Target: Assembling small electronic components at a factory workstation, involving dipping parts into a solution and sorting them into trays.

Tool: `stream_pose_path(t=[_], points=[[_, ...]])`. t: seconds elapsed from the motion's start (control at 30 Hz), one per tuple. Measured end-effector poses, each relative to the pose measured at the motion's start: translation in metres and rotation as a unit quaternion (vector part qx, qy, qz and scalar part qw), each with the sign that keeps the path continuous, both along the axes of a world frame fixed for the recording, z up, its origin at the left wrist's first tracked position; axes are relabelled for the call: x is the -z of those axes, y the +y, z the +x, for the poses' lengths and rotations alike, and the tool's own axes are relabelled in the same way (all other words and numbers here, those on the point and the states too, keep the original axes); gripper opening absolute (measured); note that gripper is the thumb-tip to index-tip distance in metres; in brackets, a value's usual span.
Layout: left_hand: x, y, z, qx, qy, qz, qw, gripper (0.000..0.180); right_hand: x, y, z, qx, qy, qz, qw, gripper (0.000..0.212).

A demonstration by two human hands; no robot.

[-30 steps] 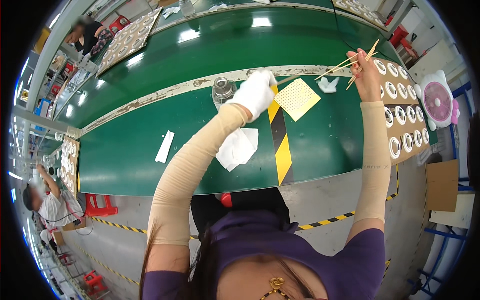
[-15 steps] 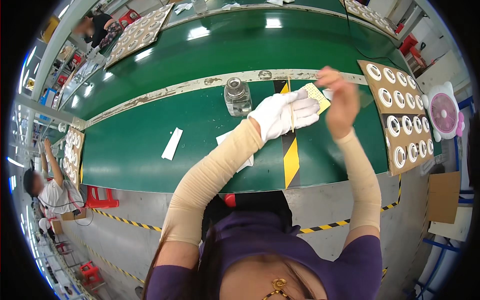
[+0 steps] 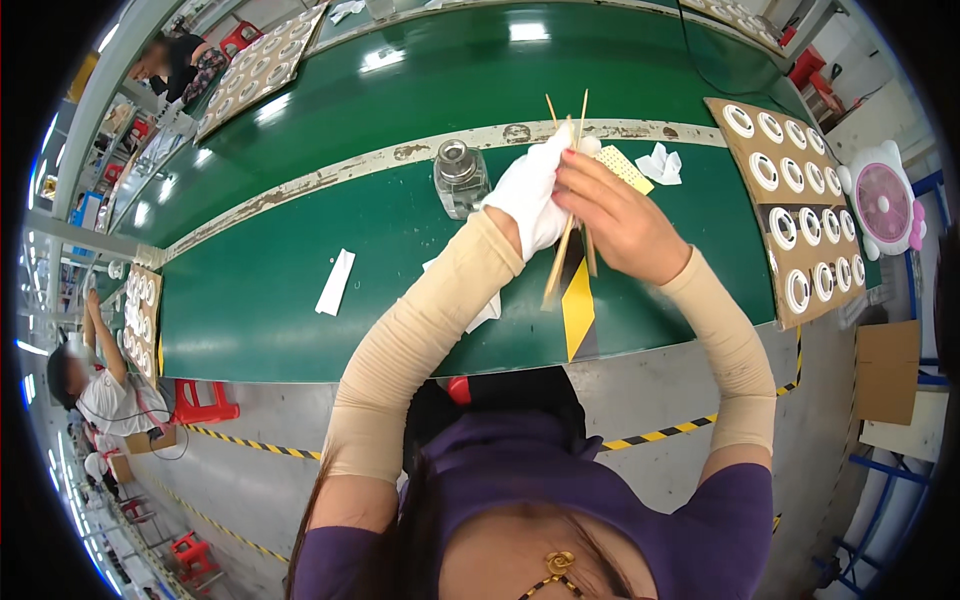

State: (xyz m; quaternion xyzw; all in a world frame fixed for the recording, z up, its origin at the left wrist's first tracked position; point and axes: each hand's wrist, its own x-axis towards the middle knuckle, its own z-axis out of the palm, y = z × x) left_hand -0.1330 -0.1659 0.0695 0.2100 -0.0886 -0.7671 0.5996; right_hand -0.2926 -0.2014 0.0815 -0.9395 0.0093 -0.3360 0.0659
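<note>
My left hand (image 3: 535, 198), in a white glove, is closed around a few thin wooden sticks (image 3: 557, 268). Their upper ends stick out above the glove and the lower ends point down toward me. Against it rests my bare right hand (image 3: 628, 218), its fingers bent onto the same sticks; part of them is hidden between the palms. Just beyond my hands lies a yellow dotted sheet (image 3: 625, 170), with crumpled white tissue (image 3: 660, 165) to its right. A clear square bottle with a metal top (image 3: 461, 182) stands left of the glove.
Cardboard boards with white rings (image 3: 750, 195) lie along the right, beside a white and pink fan (image 3: 886, 202). A folded white paper strip (image 3: 336, 282) lies on the green table (image 3: 250, 320). More paper is partly under my left forearm. Other people sit at the far left.
My right hand has come down and left to meet the gloved hand. The glove's fingers, stretched out before, have closed, and the sticks now stand upright between my hands.
</note>
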Motion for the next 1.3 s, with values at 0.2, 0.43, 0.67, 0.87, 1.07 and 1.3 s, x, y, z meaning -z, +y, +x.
stream_pose_path(t=[0.2, 0.43, 0.67, 0.87, 1.07, 1.3], points=[[-0.019, -0.017, -0.011, -0.046, -0.073, -0.019, 0.996, 0.024, -0.007, 0.003, 0.001, 0.026, -0.034, 0.021, 0.999, 0.036], [-0.033, -0.035, -0.001, -0.15, -0.012, -0.034, 0.988, 0.026, 0.017, 0.03, 0.022, 0.053, -0.361, 0.392, 0.845, 0.04], [-0.025, -0.03, -0.052, -0.284, -0.144, 0.021, 0.948, 0.052, 0.03, 0.034, 0.046, -0.012, -0.483, 0.737, 0.472, 0.042], [-0.03, -0.018, -0.051, -0.189, -0.315, -0.073, 0.927, 0.052, 0.039, 0.022, 0.038, 0.18, -0.33, 0.398, 0.837, 0.04], [-0.031, 0.0, 0.005, -0.097, -0.204, -0.021, 0.974, 0.048, 0.04, -0.063, -0.017, 0.232, -0.055, 0.34, 0.91, 0.023], [-0.055, 0.043, 0.041, -0.059, -0.216, -0.053, 0.973, 0.052, 0.044, -0.108, -0.007, 0.211, 0.239, 0.123, 0.94, 0.047]])
